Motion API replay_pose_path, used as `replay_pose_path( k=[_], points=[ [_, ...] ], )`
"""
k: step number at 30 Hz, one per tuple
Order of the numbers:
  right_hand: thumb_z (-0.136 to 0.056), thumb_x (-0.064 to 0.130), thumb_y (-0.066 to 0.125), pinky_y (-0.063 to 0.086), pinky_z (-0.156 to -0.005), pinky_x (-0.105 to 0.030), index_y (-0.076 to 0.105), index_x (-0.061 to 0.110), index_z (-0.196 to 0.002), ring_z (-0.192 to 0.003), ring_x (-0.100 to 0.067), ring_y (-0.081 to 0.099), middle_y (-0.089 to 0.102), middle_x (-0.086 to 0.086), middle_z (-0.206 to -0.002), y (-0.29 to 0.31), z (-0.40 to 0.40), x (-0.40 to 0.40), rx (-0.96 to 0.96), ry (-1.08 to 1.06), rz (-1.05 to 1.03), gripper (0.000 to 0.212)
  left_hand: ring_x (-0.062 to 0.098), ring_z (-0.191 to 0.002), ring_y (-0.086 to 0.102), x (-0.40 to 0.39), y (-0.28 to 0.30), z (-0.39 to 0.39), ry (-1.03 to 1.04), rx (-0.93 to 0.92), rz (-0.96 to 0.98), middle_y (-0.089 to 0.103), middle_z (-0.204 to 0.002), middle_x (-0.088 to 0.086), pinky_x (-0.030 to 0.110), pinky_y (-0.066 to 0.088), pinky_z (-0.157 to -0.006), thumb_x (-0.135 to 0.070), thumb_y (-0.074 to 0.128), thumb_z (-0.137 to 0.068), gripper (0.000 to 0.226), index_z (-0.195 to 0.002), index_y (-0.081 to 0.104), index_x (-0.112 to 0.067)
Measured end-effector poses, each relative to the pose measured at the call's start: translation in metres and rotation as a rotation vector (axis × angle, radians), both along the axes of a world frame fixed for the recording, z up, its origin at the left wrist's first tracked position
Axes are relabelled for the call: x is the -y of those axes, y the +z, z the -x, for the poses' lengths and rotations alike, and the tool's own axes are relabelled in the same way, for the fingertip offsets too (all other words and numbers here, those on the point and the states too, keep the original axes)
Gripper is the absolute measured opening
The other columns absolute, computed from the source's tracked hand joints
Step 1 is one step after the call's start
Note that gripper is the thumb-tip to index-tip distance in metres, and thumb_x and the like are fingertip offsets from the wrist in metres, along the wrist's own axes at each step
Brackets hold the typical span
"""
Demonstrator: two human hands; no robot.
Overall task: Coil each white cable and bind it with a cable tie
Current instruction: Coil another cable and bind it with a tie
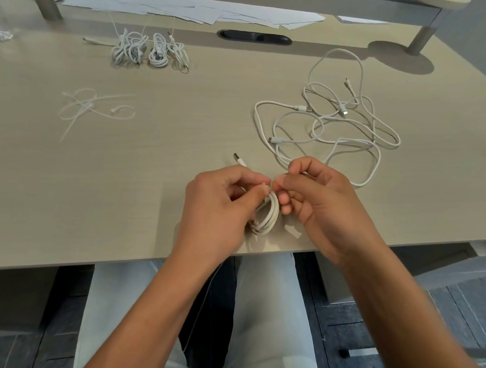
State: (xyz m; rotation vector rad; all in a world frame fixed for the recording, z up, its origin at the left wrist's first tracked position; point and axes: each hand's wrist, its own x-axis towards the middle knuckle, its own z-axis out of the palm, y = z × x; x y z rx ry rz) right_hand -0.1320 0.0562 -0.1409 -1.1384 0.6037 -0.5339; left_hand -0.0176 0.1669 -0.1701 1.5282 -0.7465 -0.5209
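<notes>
Spare cable ties (pixel 94 105): lying at nine o'clock, within reach.
Left hand (pixel 221 202): fingers curling around coiled white cable (pixel 268 213), keeping loops together.
Right hand (pixel 317 203): pinching at coil's top, apparently threading a tie.
Loose cables (pixel 332 124): waiting at one o'clock.

Upper part of the coiled cable (pixel 268 216) hidden behind both hands' fingers (pixel 261 185), any tie there too small to tell, loose cable ties (pixel 94 105) blurred, desk (pixel 56 179) cut off left and right

Matt wood-grain desk (pixel 115 188); glossy cables (pixel 325 126)
</notes>
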Motion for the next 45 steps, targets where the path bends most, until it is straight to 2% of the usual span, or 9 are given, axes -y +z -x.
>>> replay_pose_path(
  k=[4,8,11,15,25,30,37,45],
  points=[
    [-0.093,-0.007,0.061,0.048,-0.055,-0.021,0.054,0.011,-0.089,-0.057,-0.013,0.055,0.063,-0.01,-0.072,0.002,0.002,0.005,0.02,0.024,-0.079,0.02,0.023,-0.052,0.063,0.0,0.003,-0.005,-0.071,-0.097,0.046,0.069,-0.061,0.012,0.036,0.056,-0.061,-0.003,0.081,-0.085,0.009,-0.08,0.074,-0.007],
    [-0.085,-0.002,0.067,0.05,-0.055,-0.02,0.055,0.011,-0.089,-0.057,-0.012,0.056,0.063,-0.011,-0.075,0.002,0.005,0.01,0.023,0.098,-0.092,0.018,0.024,-0.052,0.064,-0.003,0.009,-0.006,-0.138,-0.139,0.04,0.067,-0.059,0.016,0.042,0.059,-0.061,-0.005,0.083,-0.083,0.015,-0.075,0.07,-0.006],
    [-0.081,0.001,0.068,0.05,-0.056,-0.021,0.055,0.011,-0.089,-0.059,-0.013,0.057,0.062,-0.011,-0.076,0.002,0.007,0.013,0.024,0.144,-0.072,0.019,0.024,-0.052,0.064,-0.004,0.009,-0.004,-0.13,-0.164,0.058,0.068,-0.06,0.018,0.04,0.06,-0.061,-0.004,0.083,-0.082,0.013,-0.077,0.072,-0.003],
    [-0.09,-0.006,0.064,0.047,-0.056,-0.024,0.054,0.013,-0.088,-0.06,-0.015,0.054,0.061,-0.009,-0.074,0.0,0.008,0.015,0.031,0.215,-0.031,0.021,0.026,-0.053,0.066,-0.007,0.008,-0.002,-0.11,-0.154,0.091,0.069,-0.061,0.017,0.037,0.06,-0.063,0.001,0.083,-0.081,0.009,-0.081,0.074,0.002],
    [-0.088,-0.012,0.062,0.045,-0.053,-0.024,0.05,0.013,-0.083,-0.058,-0.017,0.051,0.058,-0.013,-0.076,0.005,0.009,0.019,0.023,0.287,0.062,0.028,0.028,-0.053,0.068,-0.009,0.009,0.002,-0.083,-0.092,0.077,0.069,-0.059,0.015,0.04,0.061,-0.064,-0.004,0.084,-0.081,0.009,-0.078,0.075,-0.005],
    [-0.082,-0.007,0.066,0.048,-0.052,-0.023,0.051,0.012,-0.082,-0.056,-0.015,0.055,0.065,-0.013,-0.079,0.006,0.01,0.025,0.001,0.345,0.066,0.025,0.026,-0.053,0.067,-0.009,0.009,0.002,-0.117,-0.088,0.052,0.069,-0.059,0.015,0.042,0.06,-0.065,-0.004,0.084,-0.081,0.01,-0.077,0.075,-0.006],
    [-0.079,-0.007,0.069,0.048,-0.049,-0.02,0.052,0.013,-0.078,-0.055,-0.013,0.056,0.063,-0.015,-0.078,0.01,0.011,0.029,-0.041,0.385,0.095,0.026,0.028,-0.055,0.068,-0.01,0.008,0.0,-0.155,-0.063,0.026,0.07,-0.06,0.013,0.046,0.062,-0.067,-0.003,0.084,-0.082,0.011,-0.078,0.075,-0.01],
    [-0.078,-0.01,0.072,0.047,-0.049,-0.02,0.051,0.015,-0.076,-0.055,-0.013,0.054,0.062,-0.013,-0.074,0.018,0.011,0.03,-0.09,0.426,0.122,0.033,0.027,-0.056,0.07,-0.011,0.01,0.001,-0.168,-0.075,0.024,0.071,-0.061,0.013,0.037,0.061,-0.067,-0.004,0.084,-0.082,0.01,-0.079,0.075,-0.008]
  ],
)
